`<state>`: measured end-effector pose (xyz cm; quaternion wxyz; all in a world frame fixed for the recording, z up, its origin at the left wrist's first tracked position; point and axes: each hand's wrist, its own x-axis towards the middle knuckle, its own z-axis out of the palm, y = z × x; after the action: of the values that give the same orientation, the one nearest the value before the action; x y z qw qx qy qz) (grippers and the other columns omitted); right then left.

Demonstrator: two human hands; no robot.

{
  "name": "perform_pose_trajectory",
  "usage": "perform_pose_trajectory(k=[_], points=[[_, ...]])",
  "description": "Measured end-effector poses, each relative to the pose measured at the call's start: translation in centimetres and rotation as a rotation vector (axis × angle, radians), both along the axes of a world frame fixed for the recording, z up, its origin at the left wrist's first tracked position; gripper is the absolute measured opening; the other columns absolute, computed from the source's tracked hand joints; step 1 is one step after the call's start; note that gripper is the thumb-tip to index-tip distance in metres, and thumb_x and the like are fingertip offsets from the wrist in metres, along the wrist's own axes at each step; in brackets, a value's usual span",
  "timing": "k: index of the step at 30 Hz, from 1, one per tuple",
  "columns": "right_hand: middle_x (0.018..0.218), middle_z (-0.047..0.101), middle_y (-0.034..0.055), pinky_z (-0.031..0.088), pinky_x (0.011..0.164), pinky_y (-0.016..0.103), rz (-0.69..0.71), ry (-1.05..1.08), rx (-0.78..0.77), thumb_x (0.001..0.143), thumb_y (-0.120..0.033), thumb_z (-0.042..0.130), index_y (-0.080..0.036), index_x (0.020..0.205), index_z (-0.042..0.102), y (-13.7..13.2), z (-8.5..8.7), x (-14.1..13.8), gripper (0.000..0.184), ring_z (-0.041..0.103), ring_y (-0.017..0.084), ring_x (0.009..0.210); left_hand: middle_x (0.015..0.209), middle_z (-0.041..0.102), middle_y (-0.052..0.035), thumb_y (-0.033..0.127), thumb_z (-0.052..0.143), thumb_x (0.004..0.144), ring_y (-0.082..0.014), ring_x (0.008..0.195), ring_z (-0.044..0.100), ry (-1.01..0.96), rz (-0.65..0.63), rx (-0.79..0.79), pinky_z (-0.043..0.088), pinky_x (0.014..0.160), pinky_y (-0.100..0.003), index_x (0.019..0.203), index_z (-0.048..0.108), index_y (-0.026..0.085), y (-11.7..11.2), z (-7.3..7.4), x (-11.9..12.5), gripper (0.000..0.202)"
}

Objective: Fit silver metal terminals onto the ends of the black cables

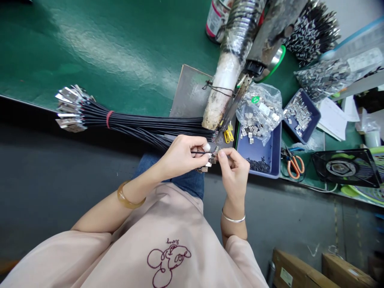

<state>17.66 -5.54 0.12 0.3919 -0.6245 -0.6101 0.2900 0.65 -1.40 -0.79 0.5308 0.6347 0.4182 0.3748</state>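
Just left of the blue tray [276, 156], the left hand [183, 155] has thumb and fingers clamped on a thin black cable [197, 152]; at its tip the right hand [235, 168] pinches a small metal piece [215, 151], though whether the two are joined is too small to tell; the cable looks light, smooth and springy, best gripped close behind its tip; farther left of the tray lies a bundle of round black cables [144, 123], its flat, shiny metal ends [70, 106] fanned beyond a red band [109, 119].
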Motion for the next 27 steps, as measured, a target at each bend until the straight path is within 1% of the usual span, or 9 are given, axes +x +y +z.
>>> perform_pose_trajectory(k=[3,8,14,17,19,21,23,25,27], points=[[0.069,0.060,-0.0021,0.037,0.053,0.024,-0.003,0.009,0.005,0.096,-0.040,0.056,-0.018,0.077,0.063,-0.1,-0.1,0.0,0.029,0.047,0.009,0.055,0.058,0.043,0.0044,0.015,0.059,0.071,-0.0062,0.054,0.037,0.001,0.005,0.003,0.034,0.050,-0.017,0.066,0.053,0.014,0.0,-0.1,0.0,0.008],[0.069,0.060,-0.0018,0.036,0.054,0.024,0.016,0.018,0.004,0.096,-0.041,0.056,-0.018,0.077,0.062,-0.1,0.0,0.1,0.030,0.047,0.009,0.056,0.056,0.038,0.0053,0.014,0.059,0.071,-0.0056,0.053,0.034,-0.005,-0.004,-0.014,0.029,0.048,-0.016,0.063,0.051,0.014,0.0,0.1,0.0,0.011],[0.066,0.054,-0.0041,0.032,0.053,0.024,0.010,0.001,0.029,0.096,-0.037,0.057,-0.019,0.076,0.061,-0.1,0.1,-0.2,0.027,0.039,0.007,0.054,0.056,0.039,0.0053,0.014,0.059,0.072,-0.0055,0.054,0.034,0.001,-0.001,0.005,0.029,0.049,-0.017,0.064,0.052,0.014,0.0,-0.1,0.0,0.011],[0.062,0.048,-0.0058,0.031,0.053,0.024,-0.008,-0.123,0.118,0.095,-0.035,0.059,-0.019,0.071,0.058,-0.1,0.0,-0.5,0.029,0.035,0.007,0.053,0.054,0.039,0.0060,0.013,0.060,0.073,-0.0051,0.053,0.032,0.020,-0.018,0.026,0.027,0.048,-0.017,0.063,0.053,0.014,0.0,-0.1,-0.2,0.012],[0.060,0.047,-0.0058,0.032,0.054,0.024,-0.015,-0.236,0.211,0.095,-0.033,0.060,-0.019,0.066,0.055,-0.1,-0.2,-0.8,0.033,0.037,0.007,0.053,0.052,0.040,0.0064,0.012,0.061,0.074,-0.0047,0.052,0.032,0.027,-0.048,0.047,0.027,0.047,-0.017,0.065,0.056,0.013,0.1,0.0,-0.4,0.011],[0.058,0.047,-0.0060,0.033,0.053,0.024,-0.010,-0.305,0.279,0.094,-0.031,0.063,-0.019,0.063,0.054,-0.2,-0.3,-0.8,0.034,0.039,0.006,0.051,0.053,0.048,0.0053,0.014,0.062,0.077,-0.0048,0.051,0.037,0.006,-0.082,0.042,0.030,0.047,-0.016,0.069,0.061,0.013,0.2,0.2,-0.6,0.009],[0.057,0.047,-0.0070,0.032,0.049,0.023,-0.056,-0.268,0.306,0.093,-0.031,0.064,-0.020,0.072,0.059,-0.5,-0.2,-0.6,0.024,0.040,0.006,0.048,0.058,0.059,0.0018,0.016,0.063,0.081,-0.0065,0.054,0.049,-0.049,-0.111,-0.015,0.037,0.050,-0.016,0.074,0.066,0.012,0.1,0.5,-0.8,0.009],[0.057,0.049,-0.0083,0.032,0.045,0.022,-0.147,-0.121,0.345,0.095,-0.031,0.061,-0.021,0.094,0.063,-0.9,0.1,-0.3,0.010,0.044,0.006,0.045,0.066,0.068,-0.0019,0.019,0.065,0.082,-0.0093,0.059,0.059,-0.114,-0.102,-0.086,0.045,0.054,-0.017,0.077,0.070,0.011,0.0,0.6,-0.7,0.010],[0.063,0.059,-0.0079,0.036,0.043,0.021,-0.227,0.032,0.411,0.097,-0.028,0.056,-0.024,0.113,0.057,-1.3,0.4,-0.1,0.017,0.050,0.007,0.043,0.068,0.070,-0.0031,0.020,0.066,0.082,-0.0110,0.061,0.064,-0.161,-0.059,-0.123,0.050,0.057,-0.018,0.077,0.071,0.011,-0.2,0.6,-0.6,0.011]])
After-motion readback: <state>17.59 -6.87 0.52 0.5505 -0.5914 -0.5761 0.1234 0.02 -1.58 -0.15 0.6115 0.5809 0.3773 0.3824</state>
